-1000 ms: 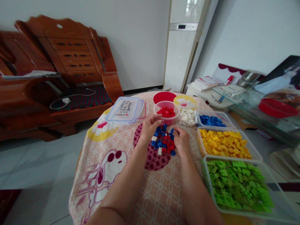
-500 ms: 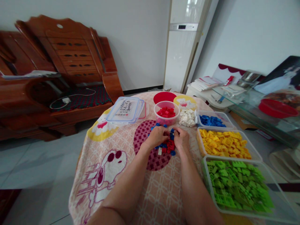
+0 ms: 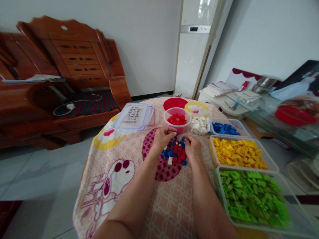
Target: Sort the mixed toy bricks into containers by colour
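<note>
A loose pile of building bricks (image 3: 175, 152), mostly blue and red with a few white, lies on the cloth between my hands. My left hand (image 3: 162, 137) is at the far left edge of the pile, thumb and fingers pinched together close to a blue brick; what they hold is hidden. On the pile's right side, my right hand (image 3: 193, 146) has thumb and index finger closed on a small blue brick (image 3: 183, 138). Just behind the pile stands a clear round tub (image 3: 177, 126) with red bricks (image 3: 176, 119) in it.
White bricks (image 3: 199, 125) are heaped right of the tub. Along the right edge stand clear boxes of blue bricks (image 3: 225, 128), yellow bricks (image 3: 239, 152) and green bricks (image 3: 254, 196). Stacked box lids (image 3: 132, 116) lie at the back left; a red round lid (image 3: 175, 104) lies behind the tub.
My left hand has moved from over the pile back and left toward the tub, uncovering more blue and red bricks. My right hand stays in nearly the same place.
</note>
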`<state>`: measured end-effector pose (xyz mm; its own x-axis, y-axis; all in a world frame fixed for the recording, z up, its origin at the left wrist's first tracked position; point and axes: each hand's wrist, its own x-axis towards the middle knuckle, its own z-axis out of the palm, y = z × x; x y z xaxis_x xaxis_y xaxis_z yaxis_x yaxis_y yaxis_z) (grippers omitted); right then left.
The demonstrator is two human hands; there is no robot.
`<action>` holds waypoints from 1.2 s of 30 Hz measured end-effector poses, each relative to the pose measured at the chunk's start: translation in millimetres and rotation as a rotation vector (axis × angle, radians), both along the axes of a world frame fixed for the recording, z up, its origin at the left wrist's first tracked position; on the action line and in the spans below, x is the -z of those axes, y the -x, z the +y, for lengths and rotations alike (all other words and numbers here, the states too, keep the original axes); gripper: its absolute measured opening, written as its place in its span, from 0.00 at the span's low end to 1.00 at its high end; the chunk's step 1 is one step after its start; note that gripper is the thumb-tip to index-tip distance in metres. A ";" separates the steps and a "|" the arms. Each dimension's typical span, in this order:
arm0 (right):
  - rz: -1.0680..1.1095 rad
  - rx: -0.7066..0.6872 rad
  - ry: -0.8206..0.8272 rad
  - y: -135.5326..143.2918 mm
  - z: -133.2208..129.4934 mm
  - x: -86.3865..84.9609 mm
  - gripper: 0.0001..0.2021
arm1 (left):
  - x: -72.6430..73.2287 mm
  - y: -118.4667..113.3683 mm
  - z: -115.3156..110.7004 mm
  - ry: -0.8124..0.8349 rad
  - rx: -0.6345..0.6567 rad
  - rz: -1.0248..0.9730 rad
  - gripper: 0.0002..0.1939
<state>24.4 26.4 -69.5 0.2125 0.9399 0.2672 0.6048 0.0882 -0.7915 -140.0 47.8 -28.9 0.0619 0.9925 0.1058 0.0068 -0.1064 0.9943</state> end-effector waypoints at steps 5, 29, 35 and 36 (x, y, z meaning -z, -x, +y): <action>0.010 0.000 -0.015 0.2 0.6 0.8 0.15 | 0.4 1.3 2.6 0.076 -0.109 -0.343 0.17; -0.010 0.015 0.051 2.3 -0.1 -7.1 0.17 | -7.8 8.4 -0.4 -0.116 0.076 0.440 0.06; -0.021 0.011 0.049 2.5 -1.0 -8.0 0.17 | -9.6 2.0 -6.3 -0.154 0.282 0.828 0.08; -0.022 0.011 0.048 2.6 -1.1 -8.2 0.17 | -9.4 1.3 -6.7 -0.138 0.310 0.866 0.09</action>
